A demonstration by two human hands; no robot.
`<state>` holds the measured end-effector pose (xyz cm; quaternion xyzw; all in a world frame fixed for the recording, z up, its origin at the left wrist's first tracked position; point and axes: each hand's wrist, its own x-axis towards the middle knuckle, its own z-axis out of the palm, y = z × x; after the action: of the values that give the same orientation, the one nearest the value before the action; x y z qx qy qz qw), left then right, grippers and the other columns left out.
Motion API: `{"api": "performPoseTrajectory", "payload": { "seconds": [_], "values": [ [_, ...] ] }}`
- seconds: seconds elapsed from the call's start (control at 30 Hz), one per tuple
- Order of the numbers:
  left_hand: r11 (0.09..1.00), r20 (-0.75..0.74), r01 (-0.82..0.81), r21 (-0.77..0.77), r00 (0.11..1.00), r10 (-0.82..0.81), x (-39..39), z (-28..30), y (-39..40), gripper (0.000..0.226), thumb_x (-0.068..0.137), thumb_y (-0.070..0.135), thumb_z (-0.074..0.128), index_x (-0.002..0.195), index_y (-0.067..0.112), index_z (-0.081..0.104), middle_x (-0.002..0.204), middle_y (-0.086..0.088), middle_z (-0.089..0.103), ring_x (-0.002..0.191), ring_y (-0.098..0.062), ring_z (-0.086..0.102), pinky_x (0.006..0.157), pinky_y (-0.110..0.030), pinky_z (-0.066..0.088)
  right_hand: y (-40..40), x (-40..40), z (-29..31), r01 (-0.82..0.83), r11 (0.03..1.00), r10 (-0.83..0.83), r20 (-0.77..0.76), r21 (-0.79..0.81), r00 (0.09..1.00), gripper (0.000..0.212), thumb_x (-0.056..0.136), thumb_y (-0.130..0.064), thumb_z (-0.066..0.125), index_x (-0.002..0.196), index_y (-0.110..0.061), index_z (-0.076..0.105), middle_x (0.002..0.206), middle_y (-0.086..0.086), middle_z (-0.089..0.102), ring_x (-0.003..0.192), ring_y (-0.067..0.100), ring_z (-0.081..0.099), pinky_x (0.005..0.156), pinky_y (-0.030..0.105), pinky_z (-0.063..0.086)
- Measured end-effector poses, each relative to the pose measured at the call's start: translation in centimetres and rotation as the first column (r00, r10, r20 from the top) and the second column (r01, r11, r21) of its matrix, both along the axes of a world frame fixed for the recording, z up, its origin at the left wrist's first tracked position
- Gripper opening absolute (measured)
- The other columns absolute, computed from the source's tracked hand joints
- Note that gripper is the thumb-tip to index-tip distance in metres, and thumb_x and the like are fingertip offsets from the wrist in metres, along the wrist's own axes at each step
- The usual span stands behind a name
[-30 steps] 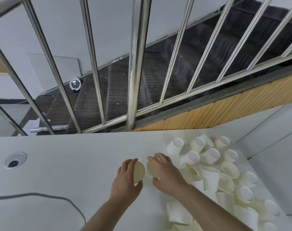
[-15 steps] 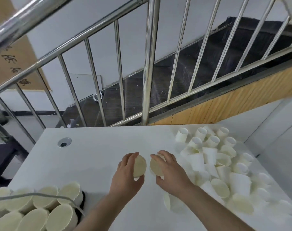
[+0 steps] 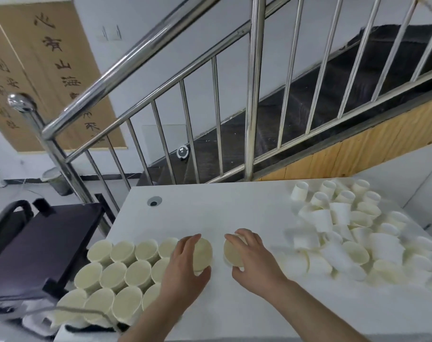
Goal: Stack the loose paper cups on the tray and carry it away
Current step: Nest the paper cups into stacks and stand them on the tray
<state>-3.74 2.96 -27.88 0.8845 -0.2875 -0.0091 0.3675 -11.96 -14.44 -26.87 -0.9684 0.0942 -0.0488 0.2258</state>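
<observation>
My left hand (image 3: pixel 185 270) grips a white paper cup (image 3: pixel 204 254) with its mouth turned right. My right hand (image 3: pixel 253 260) grips a second paper cup (image 3: pixel 232 253) with its mouth turned left; the two cups face each other a little apart above the white table (image 3: pixel 234 213). A pile of loose paper cups (image 3: pixel 345 233) lies over the table's right side, some upright, many on their sides. At the left front, several upright cups (image 3: pixel 116 275) stand packed in rows; the tray under them is mostly hidden, with a dark edge (image 3: pixel 91 328) showing.
A dark cart (image 3: pixel 42 245) stands left of the table. A steel stair railing (image 3: pixel 252 95) rises just behind the table's far edge. A round cable hole (image 3: pixel 154 201) sits in the tabletop's far left. A thin cable (image 3: pixel 69 311) crosses the front cups.
The view has swung left and back, bringing the rows of upright cups and the cart into sight. Both hands keep their cups, now a little further apart.
</observation>
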Motion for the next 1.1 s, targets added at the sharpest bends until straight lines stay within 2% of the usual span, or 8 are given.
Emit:
{"api": "performPoseTrajectory", "payload": {
  "seconds": [0.2, 0.43, 0.53, 0.63, 0.7, 0.8, 0.93, 1.1],
  "values": [
    [0.998, 0.012, -0.053, -0.014, 0.998, 0.053, 1.5, 0.4, 6.4, 0.071, 0.074, 0.018, 0.073, 0.137, 0.024, 0.041, 0.127, 0.014, 0.039, 0.114, -0.01, 0.048, 0.082, -0.019, 0.038, 5.6, 1.4, 0.8, -0.03, 0.999, 0.03, -0.008, -0.019, 1.0, 0.07, 0.084, -0.017, 0.055, 0.147, -0.032, 0.029, 0.146, -0.009, 0.021, 0.136, 0.015, 0.022, 0.088, 0.03, 0.05],
    [0.998, -0.013, -0.069, 0.013, 0.998, 0.069, 5.4, -0.3, 15.4, 0.071, 0.077, 0.023, 0.072, 0.139, 0.025, 0.037, 0.133, 0.008, 0.039, 0.11, -0.014, 0.051, 0.08, -0.022, 0.044, 14.0, 5.2, 0.4, -0.015, 1.0, 0.015, -0.034, -0.002, 0.999, 0.071, 0.083, -0.013, 0.053, 0.147, -0.032, 0.029, 0.145, -0.01, 0.022, 0.135, 0.013, 0.021, 0.088, 0.03, 0.049],
    [0.997, -0.017, -0.067, 0.036, 0.998, 0.067, 7.6, -0.6, 19.9, 0.071, 0.078, 0.025, 0.072, 0.14, 0.025, 0.037, 0.134, 0.01, 0.039, 0.114, -0.012, 0.049, 0.079, -0.02, 0.04, 18.7, 7.2, -0.4, -0.004, 1.0, 0.006, -0.056, 0.027, 0.998, 0.071, 0.083, -0.013, 0.052, 0.147, -0.033, 0.029, 0.147, -0.009, 0.021, 0.137, 0.013, 0.021, 0.09, 0.029, 0.048],
    [0.997, -0.025, -0.044, 0.064, 0.999, 0.046, 9.5, -1.3, 23.9, 0.072, 0.078, 0.028, 0.072, 0.14, 0.027, 0.036, 0.137, 0.013, 0.038, 0.122, -0.011, 0.044, 0.088, -0.023, 0.042, 22.8, 8.9, -1.7, 0.016, 0.998, -0.011, -0.078, 0.057, 0.997, 0.072, 0.082, -0.015, 0.052, 0.147, -0.035, 0.028, 0.148, -0.011, 0.019, 0.138, 0.013, 0.02, 0.092, 0.033, 0.048],
    [0.996, -0.038, -0.036, 0.078, 0.999, 0.039, 11.1, -1.9, 26.6, 0.073, 0.078, 0.029, 0.072, 0.141, 0.028, 0.036, 0.138, 0.014, 0.038, 0.122, -0.012, 0.045, 0.088, -0.022, 0.041, 25.7, 10.4, -2.3, 0.023, 0.996, -0.015, -0.09, 0.081, 0.996, 0.072, 0.083, -0.016, 0.051, 0.147, -0.039, 0.026, 0.149, -0.013, 0.017, 0.139, 0.012, 0.02, 0.093, 0.034, 0.047],
    [0.994, -0.049, -0.024, 0.111, 0.998, 0.029, 12.2, -2.6, 28.5, 0.073, 0.077, 0.03, 0.072, 0.141, 0.029, 0.036, 0.138, 0.014, 0.037, 0.124, -0.011, 0.043, 0.088, -0.023, 0.042, 28.2, 11.4, -3.0, 0.036, 0.995, -0.026, -0.11, 0.088, 0.994, 0.073, 0.083, -0.016, 0.052, 0.148, -0.037, 0.027, 0.149, -0.012, 0.018, 0.138, 0.012, 0.021, 0.092, 0.031, 0.047],
    [0.993, -0.058, 0.015, 0.121, 0.998, -0.008, 13.4, -3.4, 30.1, 0.072, 0.076, 0.03, 0.071, 0.14, 0.027, 0.038, 0.137, 0.013, 0.039, 0.123, -0.012, 0.043, 0.091, -0.028, 0.045, 30.5, 12.6, -3.7, 0.037, 0.997, -0.027, -0.139, 0.066, 0.99, 0.071, 0.083, -0.018, 0.055, 0.147, -0.035, 0.029, 0.149, -0.01, 0.019, 0.135, 0.015, 0.027, 0.092, 0.036, 0.048],
    [0.99, -0.073, 0.043, 0.135, 0.997, -0.033, 14.4, -4.6, 31.1, 0.074, 0.076, 0.03, 0.071, 0.142, 0.026, 0.036, 0.138, 0.012, 0.038, 0.125, -0.012, 0.04, 0.095, -0.028, 0.044, 31.8, 13.5, -4.4, 0.036, 0.999, -0.03, -0.167, 0.033, 0.986, 0.068, 0.083, -0.021, 0.055, 0.143, -0.038, 0.03, 0.149, -0.009, 0.02, 0.133, 0.017, 0.032, 0.089, 0.04, 0.05]
  ]
}}
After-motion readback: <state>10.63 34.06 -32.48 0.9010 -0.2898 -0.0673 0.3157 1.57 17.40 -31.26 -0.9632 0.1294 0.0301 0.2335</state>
